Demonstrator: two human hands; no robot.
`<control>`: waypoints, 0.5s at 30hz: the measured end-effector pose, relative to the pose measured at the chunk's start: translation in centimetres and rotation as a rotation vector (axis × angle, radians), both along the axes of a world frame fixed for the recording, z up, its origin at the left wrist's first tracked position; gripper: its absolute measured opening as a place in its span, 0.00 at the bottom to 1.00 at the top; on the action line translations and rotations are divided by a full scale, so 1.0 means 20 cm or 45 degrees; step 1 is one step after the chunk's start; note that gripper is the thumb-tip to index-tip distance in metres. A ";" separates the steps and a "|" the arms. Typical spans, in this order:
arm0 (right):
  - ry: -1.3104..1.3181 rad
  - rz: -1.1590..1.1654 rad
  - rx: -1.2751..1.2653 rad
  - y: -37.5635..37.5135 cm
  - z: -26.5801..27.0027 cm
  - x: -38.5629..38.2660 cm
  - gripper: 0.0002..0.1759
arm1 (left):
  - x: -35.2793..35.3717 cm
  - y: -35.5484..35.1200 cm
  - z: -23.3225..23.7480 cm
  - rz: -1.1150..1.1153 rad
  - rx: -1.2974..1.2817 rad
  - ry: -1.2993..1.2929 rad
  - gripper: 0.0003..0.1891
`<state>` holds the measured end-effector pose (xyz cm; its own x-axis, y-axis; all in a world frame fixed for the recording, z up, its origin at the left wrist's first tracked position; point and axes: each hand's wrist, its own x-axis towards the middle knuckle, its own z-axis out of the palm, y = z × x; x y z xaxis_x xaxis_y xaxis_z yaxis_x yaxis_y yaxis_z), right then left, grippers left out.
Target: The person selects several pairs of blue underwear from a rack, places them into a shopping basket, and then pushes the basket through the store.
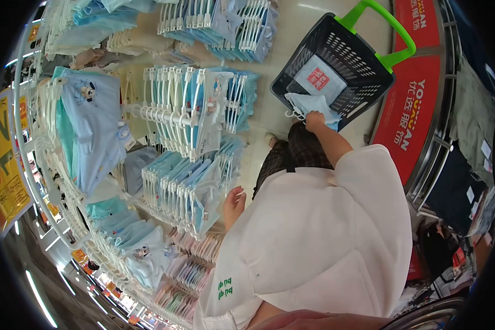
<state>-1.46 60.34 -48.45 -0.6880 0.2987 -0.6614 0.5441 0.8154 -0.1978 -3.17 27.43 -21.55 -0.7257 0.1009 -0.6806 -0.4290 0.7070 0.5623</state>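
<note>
My right hand (315,120) is closed on a light-blue garment (314,104) at the near rim of a black shopping basket (363,82). A white hanger (295,115) sticks out at the garment's left side. Inside the basket lies a pale package (320,80) with a red square label. The basket's green handle (388,33) stands up at its far right. My left hand (234,205) hangs beside my body, its fingers loosely bent and holding nothing. Close to it is a row of light-blue clothes (187,184) on white hangers, apart from the fingers.
Racks of hanging children's clothes fill the left side, with larger blue pants (96,126) at the rack's end. A yellow price sign (10,159) stands at the far left. To the right runs a red sign panel (404,121) below a metal rail with dark clothes (454,181).
</note>
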 end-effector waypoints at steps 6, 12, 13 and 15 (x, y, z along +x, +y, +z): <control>-0.045 -0.302 -0.073 0.01 0.19 -0.01 0.15 | -0.09 -0.02 0.02 -0.132 0.100 0.094 0.16; 0.518 -0.684 -0.065 0.11 0.30 0.10 0.15 | -0.16 -0.05 0.01 -0.246 0.260 0.218 0.14; 0.638 -0.705 -0.160 0.15 0.36 0.11 0.13 | -0.18 -0.06 -0.02 -0.240 0.287 0.233 0.14; 0.772 -0.697 -0.238 0.22 0.52 0.13 0.13 | -0.24 -0.06 -0.09 -0.334 0.440 0.325 0.18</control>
<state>1.06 64.74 -38.02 -0.7302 0.6160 -0.2955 0.6094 0.3916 -0.6894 -8.06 26.16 -23.41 -0.7847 0.4903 -0.3792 -0.0800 0.5265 0.8464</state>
